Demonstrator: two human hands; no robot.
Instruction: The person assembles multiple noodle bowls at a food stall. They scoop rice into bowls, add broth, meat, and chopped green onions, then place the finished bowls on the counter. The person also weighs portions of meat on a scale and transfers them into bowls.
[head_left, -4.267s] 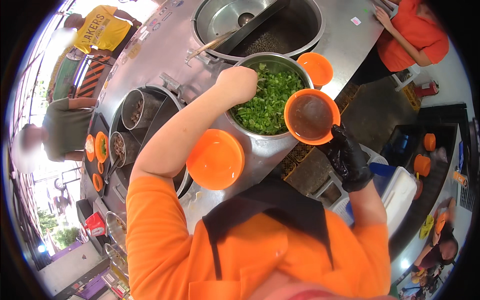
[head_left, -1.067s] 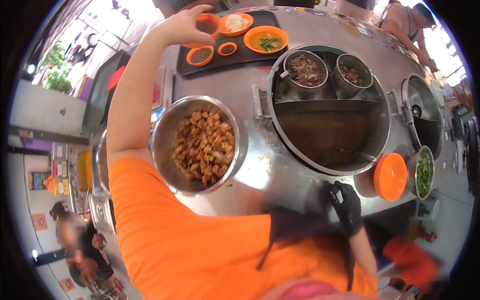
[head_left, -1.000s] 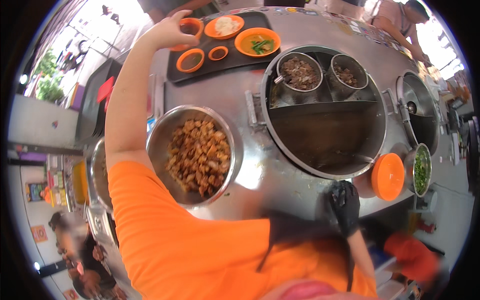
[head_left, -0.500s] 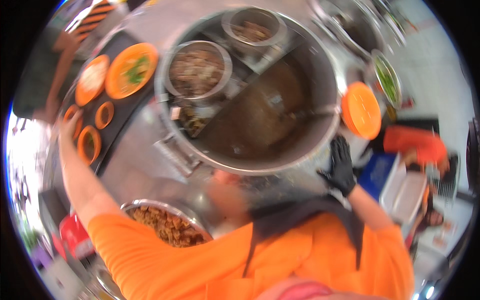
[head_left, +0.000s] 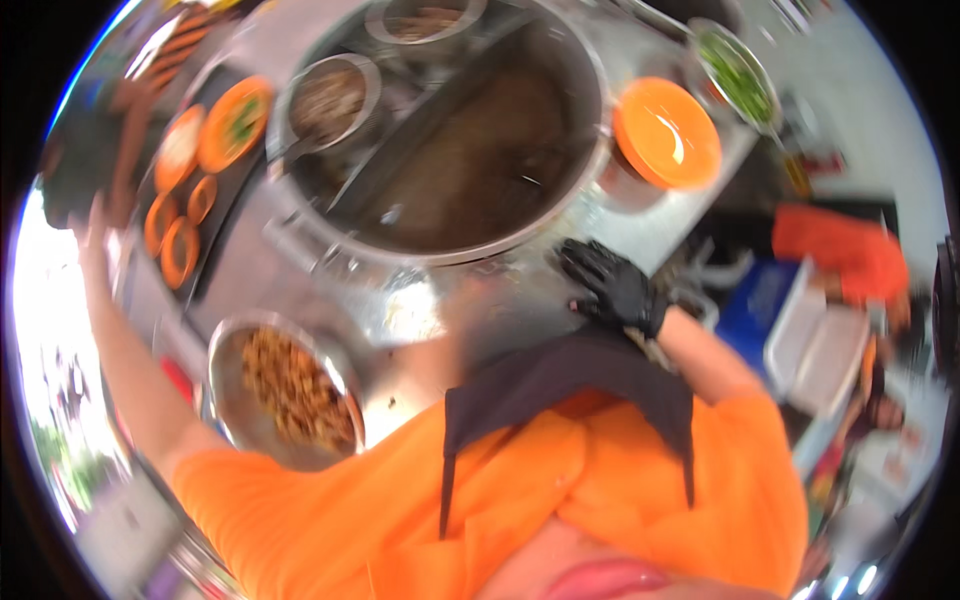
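Note:
My bare left hand [head_left: 93, 228] reaches out at the far left, past the edge of a dark tray, close to another person's arm [head_left: 130, 150]. Blur smears its fingers, and I cannot make out anything in them. On the tray [head_left: 228, 232] are an orange bowl with greens [head_left: 235, 125], an orange plate of white food [head_left: 180, 148] and three small orange dishes [head_left: 180, 253]. My right hand [head_left: 612, 288], in a black glove, hovers over or rests on the steel counter below the pot, fingers stretched out and holding nothing.
A large divided pot [head_left: 455, 252] of brown broth holds strainer baskets of meat [head_left: 330, 100]. A stack of orange bowls [head_left: 668, 135] stands right of it, near a strainer of green vegetables [head_left: 735, 80]. A steel bowl of brown pieces [head_left: 225, 385] sits near my left arm. People are farther right.
My left hand has moved from the small dishes outward to the left, beyond the tray. My view has shifted, so the pot sits higher. The right hand stays open.

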